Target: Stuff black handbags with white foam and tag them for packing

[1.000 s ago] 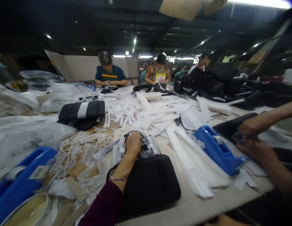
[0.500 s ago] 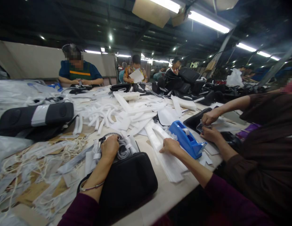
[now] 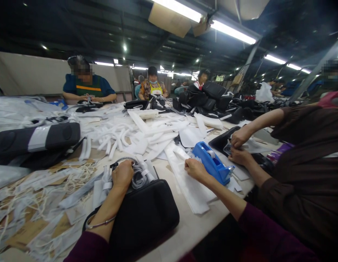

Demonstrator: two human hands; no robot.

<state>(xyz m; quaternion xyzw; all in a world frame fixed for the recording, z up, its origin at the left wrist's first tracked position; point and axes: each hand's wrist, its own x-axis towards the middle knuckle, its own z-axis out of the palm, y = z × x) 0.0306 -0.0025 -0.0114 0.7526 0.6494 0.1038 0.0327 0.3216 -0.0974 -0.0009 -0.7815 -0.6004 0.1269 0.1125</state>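
My left hand (image 3: 122,175) is closed over the far edge of a black zip case (image 3: 147,214), at a grey cable arching there; what its fingers hold is hidden. Just right of that hand, a coiled grey cable (image 3: 140,175) with a white wrap sits at the case. My right hand (image 3: 195,169) has its fingers curled together above white foam sheets (image 3: 194,198), beside a blue tape dispenser (image 3: 212,163). Anything pinched in it is too small to make out.
White foam strips (image 3: 118,140) cover the table's middle. Bagged cords (image 3: 46,200) lie at left, below stacked black cases (image 3: 54,136). A co-worker's hands (image 3: 240,145) handle another black case at right. Black cases (image 3: 207,100) are heaped at the back.
My right hand's fingers have drawn together, lifting slightly off the foam sheets. My left hand stays at the case. A co-worker across the table has lowered a white sheet. The view has shifted slightly.
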